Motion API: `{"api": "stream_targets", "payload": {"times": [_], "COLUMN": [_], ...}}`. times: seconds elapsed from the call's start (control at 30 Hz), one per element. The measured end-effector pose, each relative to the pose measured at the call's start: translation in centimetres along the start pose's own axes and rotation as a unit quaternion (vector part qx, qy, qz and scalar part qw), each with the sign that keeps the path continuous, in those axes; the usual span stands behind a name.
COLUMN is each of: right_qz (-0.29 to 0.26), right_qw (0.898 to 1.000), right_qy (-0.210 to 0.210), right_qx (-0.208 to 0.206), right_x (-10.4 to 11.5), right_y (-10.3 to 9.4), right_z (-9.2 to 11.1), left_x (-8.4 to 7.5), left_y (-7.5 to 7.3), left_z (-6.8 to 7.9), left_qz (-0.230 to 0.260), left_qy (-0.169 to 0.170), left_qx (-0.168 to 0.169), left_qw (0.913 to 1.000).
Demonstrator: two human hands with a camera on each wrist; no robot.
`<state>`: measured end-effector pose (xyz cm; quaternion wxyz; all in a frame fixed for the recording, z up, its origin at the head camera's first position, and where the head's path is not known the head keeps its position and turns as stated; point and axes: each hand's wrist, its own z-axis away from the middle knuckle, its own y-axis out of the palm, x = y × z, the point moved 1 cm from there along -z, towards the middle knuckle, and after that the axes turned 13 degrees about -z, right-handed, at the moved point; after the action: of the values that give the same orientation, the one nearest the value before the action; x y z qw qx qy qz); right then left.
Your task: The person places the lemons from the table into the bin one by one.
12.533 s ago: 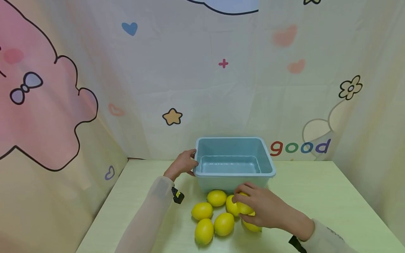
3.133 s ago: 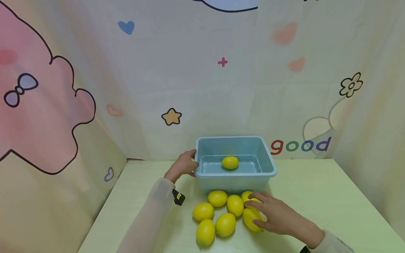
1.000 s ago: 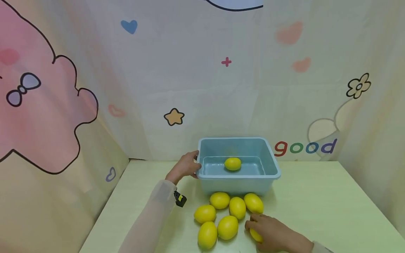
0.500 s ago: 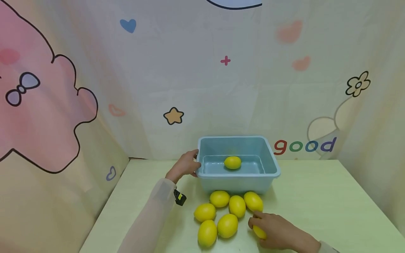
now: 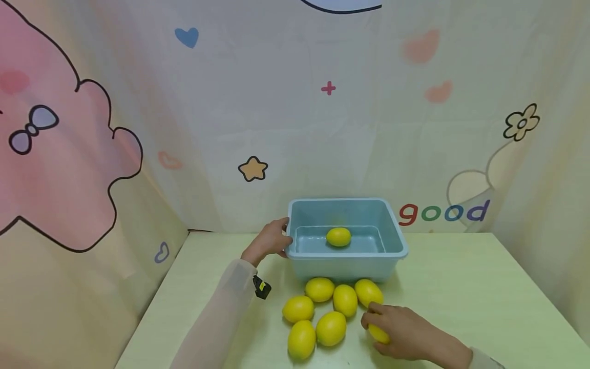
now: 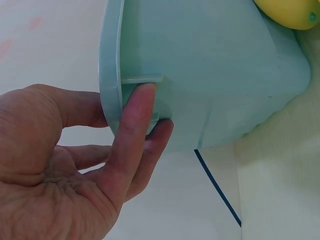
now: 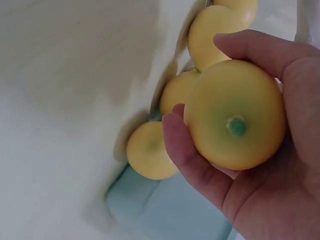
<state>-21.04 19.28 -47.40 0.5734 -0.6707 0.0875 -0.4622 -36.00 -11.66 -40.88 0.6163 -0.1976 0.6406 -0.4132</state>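
A light blue plastic basin (image 5: 345, 266) stands at the back of the table with one lemon (image 5: 338, 237) lying inside. My left hand (image 5: 268, 241) grips its left rim; in the left wrist view the fingers (image 6: 135, 125) press under the rim from outside and the thumb is on the other side. My right hand (image 5: 405, 332) holds a yellow lemon (image 7: 235, 115), thumb and fingers curled around it, green stem tip facing the wrist camera. In the head view that hand covers most of the fruit. Several more lemons (image 5: 331, 328) lie clustered in front of the basin.
The pale green table (image 5: 461, 287) carries everything. A printed curtain (image 5: 295, 128) hangs right behind the basin and along both sides. One lemon (image 5: 369, 293) sits just beyond the right hand, close to the basin's front wall.
A lemon held by the right hand earlier now lies in the basin. The right hand has since closed around another lemon and shifted slightly in the last second. The left hand stays on the rim.
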Motion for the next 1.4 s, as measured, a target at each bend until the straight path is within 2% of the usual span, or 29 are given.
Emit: {"api": "stream_targets", "payload": {"times": [0.1, 0.3, 0.53, 0.83, 1.0, 1.4], "right_qz": [0.014, 0.022, 0.032, 0.047, 0.062, 0.068], "right_qw": [1.0, 0.997, 0.998, 0.994, 0.99, 0.987], "right_qy": [-0.021, -0.061, -0.039, -0.045, -0.049, -0.053], "right_qx": [-0.004, -0.043, -0.048, -0.092, -0.114, -0.135], "right_x": [0.4, 1.4, 2.1, 2.5, 2.9, 4.1], "right_y": [-0.9, -2.4, -3.8, -5.9, -6.9, -8.7], "right_z": [-0.1, -0.5, -0.4, 0.9, 1.1, 0.9], "left_x": [-0.2, -0.3, -0.1, 0.0, 0.1, 0.2], "left_y": [-0.1, -0.2, -0.1, -0.1, 0.0, 0.1], "left_z": [0.0, -0.1, -0.2, -0.2, -0.3, -0.2], "left_qz": [-0.001, -0.004, 0.0, -0.01, 0.001, 0.012], "left_qy": [0.003, 0.007, 0.007, 0.009, 0.01, 0.006], "left_qx": [0.0, 0.0, 0.002, 0.007, 0.005, -0.002], "left_qw": [1.0, 1.0, 1.0, 0.9999, 0.9999, 0.9999]}}
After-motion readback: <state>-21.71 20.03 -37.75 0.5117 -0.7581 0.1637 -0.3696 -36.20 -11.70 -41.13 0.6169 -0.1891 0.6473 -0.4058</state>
